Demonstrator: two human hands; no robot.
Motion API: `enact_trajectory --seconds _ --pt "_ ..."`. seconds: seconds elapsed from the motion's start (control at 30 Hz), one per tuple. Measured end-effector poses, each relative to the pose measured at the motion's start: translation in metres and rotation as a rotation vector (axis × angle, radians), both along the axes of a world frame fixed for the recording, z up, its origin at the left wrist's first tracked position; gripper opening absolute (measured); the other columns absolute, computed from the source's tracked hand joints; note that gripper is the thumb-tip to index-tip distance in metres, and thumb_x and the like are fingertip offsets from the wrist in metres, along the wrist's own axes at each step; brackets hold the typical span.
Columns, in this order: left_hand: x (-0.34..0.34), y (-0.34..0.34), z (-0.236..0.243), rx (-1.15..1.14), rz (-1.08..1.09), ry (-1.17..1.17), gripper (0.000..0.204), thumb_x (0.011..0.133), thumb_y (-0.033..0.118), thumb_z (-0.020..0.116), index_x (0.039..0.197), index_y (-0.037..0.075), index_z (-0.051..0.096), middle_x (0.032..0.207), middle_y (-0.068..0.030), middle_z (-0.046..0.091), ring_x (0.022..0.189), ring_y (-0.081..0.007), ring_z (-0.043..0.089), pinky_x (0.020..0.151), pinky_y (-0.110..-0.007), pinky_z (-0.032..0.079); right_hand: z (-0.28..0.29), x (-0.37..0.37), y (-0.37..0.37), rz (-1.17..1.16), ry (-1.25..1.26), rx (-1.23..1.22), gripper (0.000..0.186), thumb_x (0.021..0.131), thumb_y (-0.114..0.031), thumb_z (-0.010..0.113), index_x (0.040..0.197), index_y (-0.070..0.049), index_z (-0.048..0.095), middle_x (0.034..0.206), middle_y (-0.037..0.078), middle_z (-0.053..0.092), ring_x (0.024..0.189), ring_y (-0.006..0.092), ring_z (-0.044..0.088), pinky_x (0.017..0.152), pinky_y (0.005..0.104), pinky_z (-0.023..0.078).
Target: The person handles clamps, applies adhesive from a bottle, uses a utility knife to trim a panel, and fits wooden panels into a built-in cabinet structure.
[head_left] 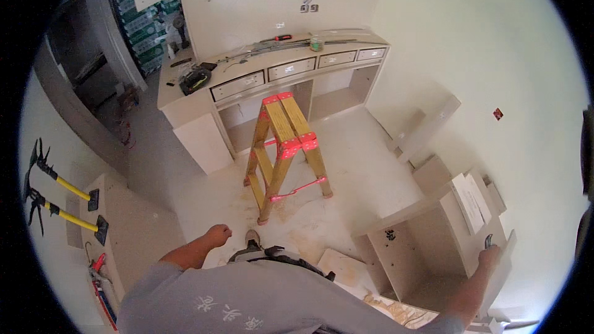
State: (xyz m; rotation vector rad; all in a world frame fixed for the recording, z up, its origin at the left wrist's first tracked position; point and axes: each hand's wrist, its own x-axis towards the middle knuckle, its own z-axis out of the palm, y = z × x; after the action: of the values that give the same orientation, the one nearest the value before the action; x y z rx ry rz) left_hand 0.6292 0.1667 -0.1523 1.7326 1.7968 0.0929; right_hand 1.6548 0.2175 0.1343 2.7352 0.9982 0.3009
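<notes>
My right hand (489, 257) is closed round a small curved, dark metal tool (489, 240), whose kind I cannot make out. It rests by the top of an open cabinet box (427, 255) on the right, near white sheets of paper (469, 203) lying there. Dark small parts, perhaps screws (390, 235), lie in a little heap inside the box. In front of my body, my left hand (218, 235) hangs in the air with curled fingers, and nothing shows in it. A yellow stepladder (286, 125) with red fittings stands ahead of that hand.
A long counter (247, 65) with several drawers runs along the far wall, bearing a screwdriver (282, 38), a jar (316, 44) and a black tool case (195, 79). Two yellow support rods (73, 188) stand on a left cabinet (133, 216). Boards (430, 127) lean against the right wall.
</notes>
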Motion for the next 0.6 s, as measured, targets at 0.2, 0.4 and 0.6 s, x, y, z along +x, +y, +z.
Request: enact_trajectory --seconds 0.2,0.4,0.6 --pt "0.056 0.031 0.004 0.103 -0.110 0.027 0.034 0.093 0.033 0.056 0.103 0.004 0.072 0.103 -0.0225 0.070 0.099 -0.0388 0.067 0.087 -0.045 0.052 0.086 -0.099 -0.031 0.662 -0.135 0.810 0.020 0.088 -0.019 0.071 0.095 -0.004 0.059 0.095 0.013 0.060 0.083 0.0239 0.062 0.072 0.0350 0.053" --pt "0.161 0.061 0.084 -0.268 0.360 -0.618 0.034 0.096 0.035 0.059 0.107 0.006 0.072 0.083 -0.0071 0.065 0.070 -0.0181 0.059 0.063 -0.035 0.049 0.050 -0.284 -0.080 0.270 0.977 1.357 0.023 0.093 -0.022 0.072 0.107 -0.007 0.061 0.091 0.001 0.058 0.082 0.0121 0.051 0.071 0.0242 0.041" --pt "0.236 0.073 0.199 -0.266 0.106 -0.828 0.041 0.096 0.043 0.067 0.121 0.011 0.067 0.073 0.0004 0.055 0.064 -0.0112 0.048 0.056 -0.029 0.041 -0.047 -0.464 -0.068 0.278 1.909 1.149 0.029 0.092 -0.022 0.070 0.113 -0.003 0.063 0.089 0.008 0.065 0.072 0.0169 0.061 0.066 0.0310 0.050"
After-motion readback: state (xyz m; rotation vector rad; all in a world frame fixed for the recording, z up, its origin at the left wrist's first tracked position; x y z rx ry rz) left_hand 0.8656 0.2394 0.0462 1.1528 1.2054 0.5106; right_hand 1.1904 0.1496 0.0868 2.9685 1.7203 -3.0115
